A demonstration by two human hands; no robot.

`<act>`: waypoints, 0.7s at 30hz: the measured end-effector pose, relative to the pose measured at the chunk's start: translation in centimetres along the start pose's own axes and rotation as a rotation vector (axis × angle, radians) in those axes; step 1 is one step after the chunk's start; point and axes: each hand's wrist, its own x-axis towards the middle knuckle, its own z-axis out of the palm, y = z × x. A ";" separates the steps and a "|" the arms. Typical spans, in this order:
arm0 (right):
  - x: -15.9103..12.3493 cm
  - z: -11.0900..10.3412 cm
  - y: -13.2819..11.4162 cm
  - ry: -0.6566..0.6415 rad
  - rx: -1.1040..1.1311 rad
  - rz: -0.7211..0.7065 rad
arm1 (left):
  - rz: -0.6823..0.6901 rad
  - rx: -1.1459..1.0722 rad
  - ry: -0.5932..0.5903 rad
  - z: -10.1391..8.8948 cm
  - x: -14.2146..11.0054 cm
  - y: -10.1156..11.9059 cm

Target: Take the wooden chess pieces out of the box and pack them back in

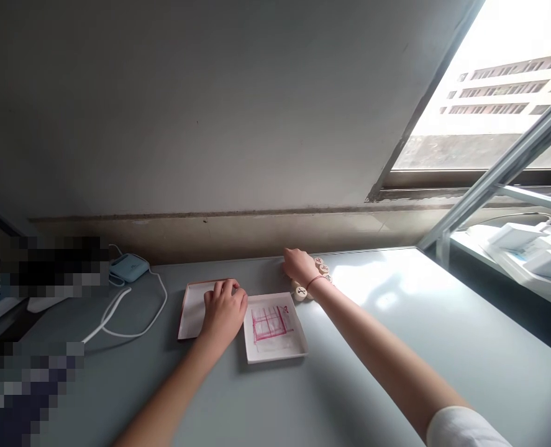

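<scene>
My left hand (225,309) is over the right side of a shallow box with a reddish-brown rim (192,310). Its fingers curl downward and hide whatever may be under them. Beside it lies a second shallow white tray (253,355), with a pink hand-drawn grid on its floor. Beyond that tray, my right hand (299,266) is closed in a fist-like shape among round wooden xiangqi pieces (300,293). Several more pieces (324,269) show past the wrist, marked with dark characters. The fingertips of this hand point away, so what they hold is hidden.
A light blue device (129,267) with a white cable (151,323) lies at the left of the grey table (350,397). At the back is a wall (210,124). A metal frame post (494,177) and a shelf with white boxes (517,236) stand at right.
</scene>
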 end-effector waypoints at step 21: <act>-9.2 4.6 -1.8 0.167 0.376 -0.725 | 0.049 -0.249 -0.048 -0.5 -0.3 -1.0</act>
